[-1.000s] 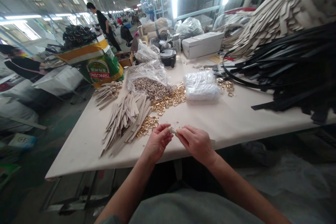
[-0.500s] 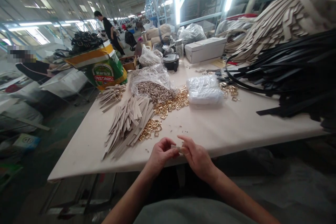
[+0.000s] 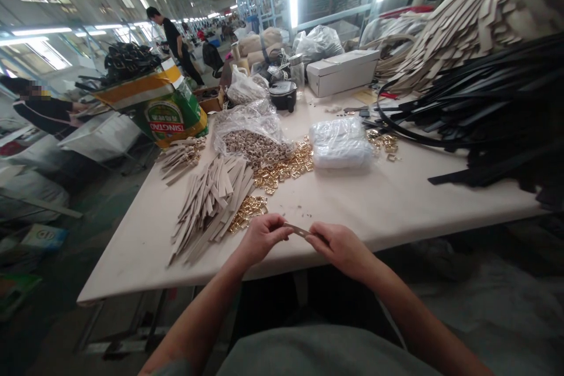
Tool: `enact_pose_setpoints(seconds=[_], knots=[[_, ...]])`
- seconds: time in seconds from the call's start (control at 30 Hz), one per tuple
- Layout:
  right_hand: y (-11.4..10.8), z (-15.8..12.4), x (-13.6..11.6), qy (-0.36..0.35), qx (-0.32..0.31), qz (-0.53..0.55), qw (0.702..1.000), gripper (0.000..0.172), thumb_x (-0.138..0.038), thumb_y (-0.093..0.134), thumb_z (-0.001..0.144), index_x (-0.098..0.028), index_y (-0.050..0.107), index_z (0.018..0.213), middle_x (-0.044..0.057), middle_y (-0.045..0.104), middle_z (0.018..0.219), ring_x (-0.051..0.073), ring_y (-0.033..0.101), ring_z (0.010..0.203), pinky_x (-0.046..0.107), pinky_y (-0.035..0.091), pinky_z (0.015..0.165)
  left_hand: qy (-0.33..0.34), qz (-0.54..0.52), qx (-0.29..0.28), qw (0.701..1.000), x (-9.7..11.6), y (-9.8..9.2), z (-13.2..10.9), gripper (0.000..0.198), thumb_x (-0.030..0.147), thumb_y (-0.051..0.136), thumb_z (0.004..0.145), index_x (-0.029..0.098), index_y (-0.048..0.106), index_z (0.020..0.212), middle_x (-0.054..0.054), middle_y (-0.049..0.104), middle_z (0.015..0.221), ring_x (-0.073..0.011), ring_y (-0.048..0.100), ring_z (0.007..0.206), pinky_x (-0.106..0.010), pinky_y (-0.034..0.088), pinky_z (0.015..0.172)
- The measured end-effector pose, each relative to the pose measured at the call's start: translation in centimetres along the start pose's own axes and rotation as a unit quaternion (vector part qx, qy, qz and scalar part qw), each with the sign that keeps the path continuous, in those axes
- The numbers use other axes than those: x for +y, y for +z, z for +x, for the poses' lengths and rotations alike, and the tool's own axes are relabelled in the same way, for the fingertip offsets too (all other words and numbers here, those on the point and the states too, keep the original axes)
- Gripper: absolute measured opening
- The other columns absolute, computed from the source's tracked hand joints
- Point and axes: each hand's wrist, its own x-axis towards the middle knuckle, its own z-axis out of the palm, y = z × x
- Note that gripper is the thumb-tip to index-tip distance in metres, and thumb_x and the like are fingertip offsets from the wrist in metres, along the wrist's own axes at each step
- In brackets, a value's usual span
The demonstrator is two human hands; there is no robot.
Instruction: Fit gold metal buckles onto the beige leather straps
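Note:
Both hands meet over the near edge of the cream table (image 3: 396, 200). My left hand (image 3: 261, 239) and my right hand (image 3: 340, 247) each pinch one end of a short beige strap piece (image 3: 298, 230), stretched flat between them. Just left of my left hand lies a small heap of gold buckles (image 3: 249, 210). Beside that spreads a fan of beige strap pieces (image 3: 211, 200).
Further back sit a clear bag of beige loops (image 3: 251, 135), more gold buckles (image 3: 286, 167), a white plastic packet (image 3: 339, 142) and a white box (image 3: 341, 72). Black straps (image 3: 493, 111) and beige straps (image 3: 467, 23) pile up at right. A person stands far left behind a green-yellow sack (image 3: 170, 111).
The small piece held close between both hands is now pulled out flat between them, and my hands have moved slightly apart.

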Motion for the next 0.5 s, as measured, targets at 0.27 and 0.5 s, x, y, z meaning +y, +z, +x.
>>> enact_pose_setpoints(seconds=[0.27, 0.5], knots=[[-1.0, 0.9, 3.4, 0.138, 0.142, 0.260, 0.945, 0.023, -0.037, 0.051, 0.090, -0.020, 0.058, 0.077, -0.002, 0.059, 0.062, 0.010, 0.046, 0.044, 0.025, 0.037, 0.045, -0.018, 0.379, 0.154, 0.912, -2.3, -5.0, 12.0, 0.033, 0.037, 0.062, 0.088, 0.013, 0.069, 0.111, -0.019, 0.067, 0.116, -0.0307, 0.058, 0.113, -0.041, 0.040, 0.102], [-0.8, 0.9, 3.5, 0.142, 0.139, 0.335, 0.921, 0.022, -0.039, 0.057, 0.087, -0.019, 0.059, 0.079, -0.002, 0.061, 0.067, 0.008, 0.046, 0.046, 0.023, 0.038, 0.045, -0.076, 0.407, 0.133, 0.901, -2.5, -2.8, 16.3, 0.067, 0.060, 0.053, 0.089, 0.022, 0.051, 0.144, -0.019, 0.048, 0.148, -0.0366, 0.046, 0.135, -0.049, 0.036, 0.110]])
